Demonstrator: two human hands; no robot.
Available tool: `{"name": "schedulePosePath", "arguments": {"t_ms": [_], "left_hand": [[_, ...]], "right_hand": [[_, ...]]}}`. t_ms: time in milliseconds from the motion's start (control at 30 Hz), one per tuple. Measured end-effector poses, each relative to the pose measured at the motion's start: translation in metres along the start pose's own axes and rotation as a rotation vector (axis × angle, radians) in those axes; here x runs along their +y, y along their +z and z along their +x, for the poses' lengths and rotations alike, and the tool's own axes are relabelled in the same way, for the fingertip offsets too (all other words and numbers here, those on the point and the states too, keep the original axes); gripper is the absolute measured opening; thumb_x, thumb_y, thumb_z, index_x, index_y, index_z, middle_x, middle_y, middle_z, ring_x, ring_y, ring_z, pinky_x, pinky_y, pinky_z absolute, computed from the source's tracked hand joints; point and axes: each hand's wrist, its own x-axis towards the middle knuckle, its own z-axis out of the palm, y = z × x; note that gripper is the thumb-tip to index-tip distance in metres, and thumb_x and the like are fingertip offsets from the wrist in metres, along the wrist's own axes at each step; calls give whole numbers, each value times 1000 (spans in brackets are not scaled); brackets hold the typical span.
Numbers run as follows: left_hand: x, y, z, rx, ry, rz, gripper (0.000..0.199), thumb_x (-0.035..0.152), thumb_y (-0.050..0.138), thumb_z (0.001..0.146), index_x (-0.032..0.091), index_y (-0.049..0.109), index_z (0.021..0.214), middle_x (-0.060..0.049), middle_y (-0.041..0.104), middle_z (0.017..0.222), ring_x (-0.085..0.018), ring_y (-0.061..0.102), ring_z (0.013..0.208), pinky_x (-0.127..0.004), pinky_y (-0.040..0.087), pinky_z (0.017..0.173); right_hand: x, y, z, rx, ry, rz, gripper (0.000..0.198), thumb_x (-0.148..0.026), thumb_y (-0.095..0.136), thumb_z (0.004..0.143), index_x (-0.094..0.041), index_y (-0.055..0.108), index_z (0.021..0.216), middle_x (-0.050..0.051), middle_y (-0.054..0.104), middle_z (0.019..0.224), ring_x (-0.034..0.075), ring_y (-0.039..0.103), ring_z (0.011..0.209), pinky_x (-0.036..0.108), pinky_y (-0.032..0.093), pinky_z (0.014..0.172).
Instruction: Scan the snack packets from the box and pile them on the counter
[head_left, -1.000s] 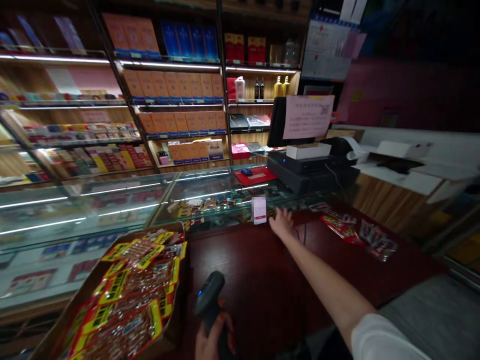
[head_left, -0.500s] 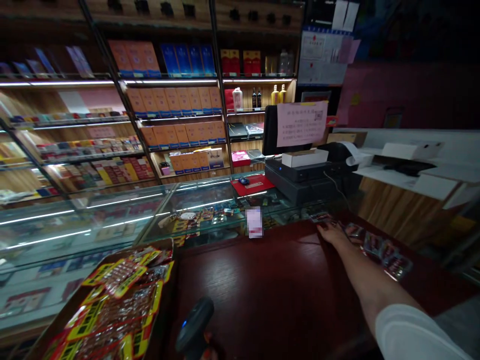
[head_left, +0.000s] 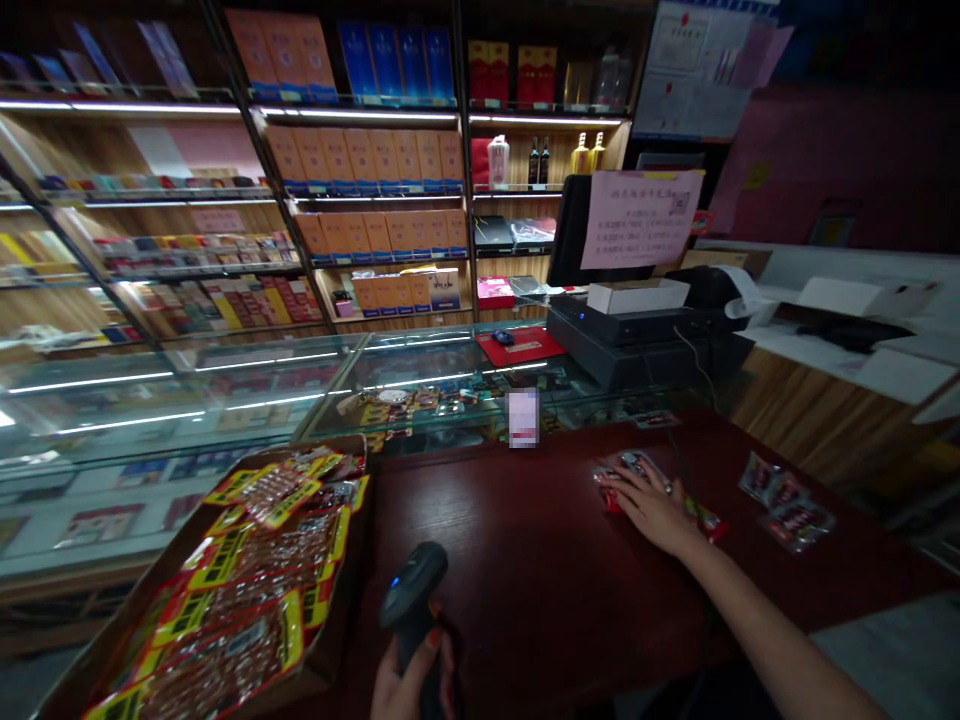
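Observation:
A dark handheld barcode scanner (head_left: 414,588) with a blue light sits in my left hand (head_left: 411,672), at the bottom of the view, my fingers closed round its handle. On the brown table, my right hand (head_left: 654,508) rests palm down with spread fingers over several small snack packets (head_left: 637,462). A red and green packet (head_left: 706,522) pokes out beside the wrist. The hand covers part of these packets. Farther right lie more clear-wrapped snack packets (head_left: 799,522). A box of red and yellow snack packs (head_left: 255,570) stands left of the scanner.
A glass display counter (head_left: 337,395) runs along the far side of the table (head_left: 487,540). Behind it are a monitor with a pink notice (head_left: 637,222), a dark cash drawer (head_left: 637,350) and a red mouse pad (head_left: 525,346). One flat packet (head_left: 652,419) lies near the table's back edge.
My right hand has come nearer and to the left from the back of the table, and packets now lie under it. The left hand and scanner have risen further into view.

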Motion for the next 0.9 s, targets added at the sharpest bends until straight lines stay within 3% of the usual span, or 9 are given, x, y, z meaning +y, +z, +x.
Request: {"name": "schedulePosePath", "arguments": {"t_ms": [100,167,233,333,467,600,700,800,900], "left_hand": [[-1,-2,0,-16,9,7,65,65,87,62,16,65,98,3,63,57,-8,44,35,-20,36,35],[-2,-3,1,-32,18,6,64,65,86,63,16,64,99,3,63,57,-8,44,35,-20,37,35],[-3,-4,2,-54,24,-2,64,65,86,64,15,64,98,3,63,57,-8,44,35,-20,37,34],[-4,-4,2,-70,32,-16,66,65,86,64,15,65,102,3,62,57,-8,44,34,-20,37,34],[-5,-3,1,-65,46,-28,66,65,86,64,15,66,102,3,62,56,-8,44,34,-19,37,33],[-4,1,-2,-73,60,-24,60,63,86,65,15,66,94,3,61,55,-7,43,34,-18,36,33],[-1,4,-5,-68,54,6,56,61,86,65,16,65,90,3,61,54,-8,44,34,-18,36,33],[3,3,-13,-78,-13,80,55,61,85,65,17,64,89,4,60,54,-8,44,33,-19,35,33],[7,-2,-26,-78,-48,155,53,64,83,65,19,59,81,3,60,54,-8,45,33,-19,36,34]], "right_hand": [[-9,-1,3,96,46,36,37,-37,47,104,-40,68,133,1,63,153,34,42,150,73,24,120],[-9,-5,13,189,151,54,40,-36,49,104,-28,64,139,10,60,153,33,48,145,62,33,120],[-8,-10,22,257,294,66,44,-38,59,100,-18,61,140,17,58,151,37,49,143,63,34,117],[-9,-18,28,269,392,109,38,-39,76,91,-17,69,122,14,65,139,40,52,137,70,32,115],[-40,-20,17,286,202,276,21,-33,67,100,-19,70,115,9,72,128,30,63,125,56,43,112],[-113,9,-7,215,-32,553,25,-29,64,101,-20,70,123,6,80,116,25,76,106,46,58,97],[-170,39,-27,143,-176,744,26,-24,60,99,-21,74,120,6,81,122,22,76,113,41,59,100],[-203,57,-38,117,-214,856,26,-23,63,97,-19,73,120,8,82,117,24,78,107,43,61,95],[-209,60,-42,98,-209,901,22,-28,69,98,-19,73,118,7,81,113,25,78,104,48,60,96]]}}
